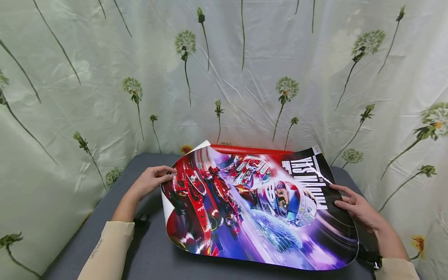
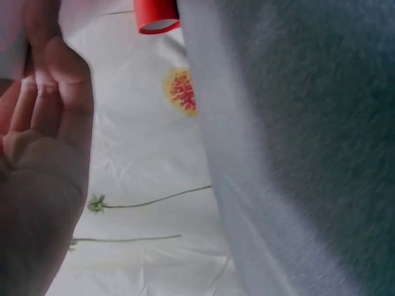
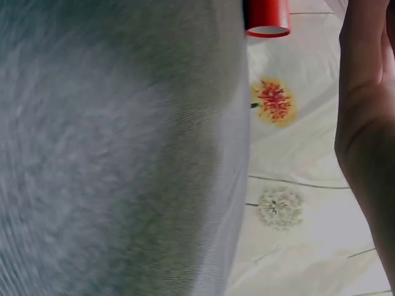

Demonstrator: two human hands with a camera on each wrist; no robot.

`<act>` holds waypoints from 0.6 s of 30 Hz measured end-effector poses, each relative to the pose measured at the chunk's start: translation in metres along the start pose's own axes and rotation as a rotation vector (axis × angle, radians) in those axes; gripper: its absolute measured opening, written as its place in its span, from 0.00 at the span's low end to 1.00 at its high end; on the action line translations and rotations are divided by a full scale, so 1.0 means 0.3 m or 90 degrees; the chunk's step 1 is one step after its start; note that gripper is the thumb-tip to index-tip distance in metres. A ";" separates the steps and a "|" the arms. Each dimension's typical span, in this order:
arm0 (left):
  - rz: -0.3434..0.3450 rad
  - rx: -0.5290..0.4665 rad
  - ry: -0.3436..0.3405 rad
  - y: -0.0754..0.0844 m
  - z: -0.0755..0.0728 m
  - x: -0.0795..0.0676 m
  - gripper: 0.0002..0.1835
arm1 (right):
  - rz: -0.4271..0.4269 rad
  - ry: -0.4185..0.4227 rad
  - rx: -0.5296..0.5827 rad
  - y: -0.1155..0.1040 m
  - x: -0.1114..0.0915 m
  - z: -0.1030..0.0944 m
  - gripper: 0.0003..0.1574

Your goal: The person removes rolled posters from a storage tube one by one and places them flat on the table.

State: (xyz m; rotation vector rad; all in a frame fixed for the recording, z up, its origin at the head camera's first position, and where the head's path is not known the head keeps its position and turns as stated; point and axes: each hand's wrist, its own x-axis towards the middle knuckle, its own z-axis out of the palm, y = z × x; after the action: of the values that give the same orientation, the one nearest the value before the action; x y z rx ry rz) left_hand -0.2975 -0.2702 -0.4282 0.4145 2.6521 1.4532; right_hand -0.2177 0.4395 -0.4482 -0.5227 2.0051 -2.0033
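A large glossy poster with red racing cars, helmeted drivers and white lettering on a black band spreads above the grey surface, its near edge bowed and corners curling. At its left edge my left hand pinches the sheet between thumb and fingers. My right hand holds the opposite edge, thumb on the printed black side. The white back shows at the far-left corner. In the wrist views the left hand and right hand appear only in part, and the fingertips are mostly hidden.
Behind the poster a red tube lies along the back of the grey-covered table. Its open ends show as a red tube on one side and a red tube on the other. A pale dandelion-print curtain hangs close behind.
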 end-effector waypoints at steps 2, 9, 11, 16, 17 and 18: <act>-0.004 -0.007 0.011 0.009 -0.015 -0.013 0.24 | -0.020 -0.022 0.024 -0.005 -0.003 -0.001 0.40; -0.007 -0.057 -0.017 0.027 -0.067 -0.049 0.29 | -0.088 -0.001 0.086 -0.029 -0.002 0.007 0.41; 0.004 -0.065 -0.001 0.026 -0.072 -0.054 0.29 | -0.089 0.030 0.086 -0.037 -0.005 0.007 0.40; 0.032 -0.109 0.036 0.032 -0.082 -0.073 0.27 | -0.071 0.138 0.018 -0.051 -0.007 0.022 0.35; 0.037 -0.116 0.041 0.037 -0.085 -0.079 0.27 | -0.069 0.154 0.004 -0.054 -0.006 0.027 0.34; 0.043 -0.113 0.050 0.043 -0.089 -0.086 0.27 | -0.071 0.160 0.001 -0.056 -0.003 0.031 0.34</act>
State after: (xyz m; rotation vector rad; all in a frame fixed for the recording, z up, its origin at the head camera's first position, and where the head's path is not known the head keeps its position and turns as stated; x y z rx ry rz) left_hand -0.2759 -0.2925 -0.4043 0.4424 2.5601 1.7420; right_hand -0.2117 0.4319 -0.4317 -0.4072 2.1602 -2.2349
